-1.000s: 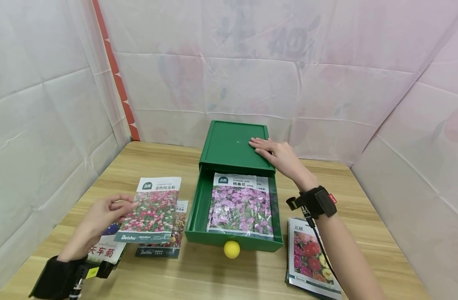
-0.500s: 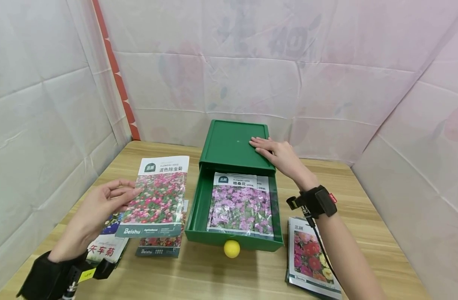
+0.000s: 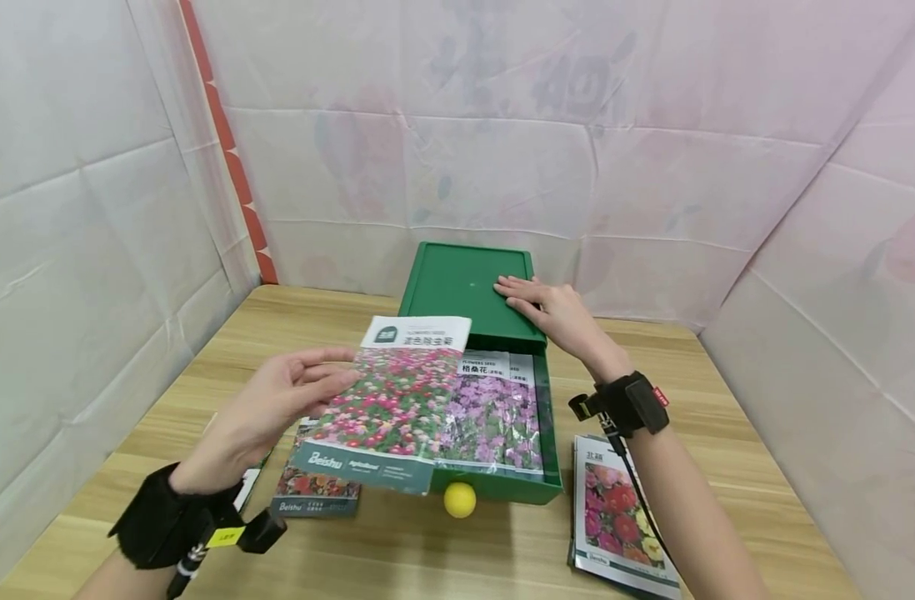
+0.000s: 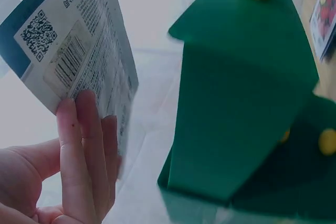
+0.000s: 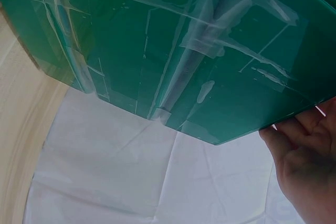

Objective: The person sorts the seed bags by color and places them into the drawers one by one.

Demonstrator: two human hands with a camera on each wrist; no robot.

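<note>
The left hand (image 3: pixel 277 408) pinches a seed packet (image 3: pixel 390 404) over the open drawer's (image 3: pixel 495 487) left edge, right side uncovered.

The drawer box (image 3: pixel 457 287) was solid green, its knob (image 3: pixel 460 499) plain yellow. The packet (image 3: pixel 386 404) in front of the box showed pink, red and white blooms above a teal band; the one (image 3: pixel 495 412) inside it was purple-flowered, white-headed. The table (image 3: pixel 442 550) was pale woodgrain.
</note>
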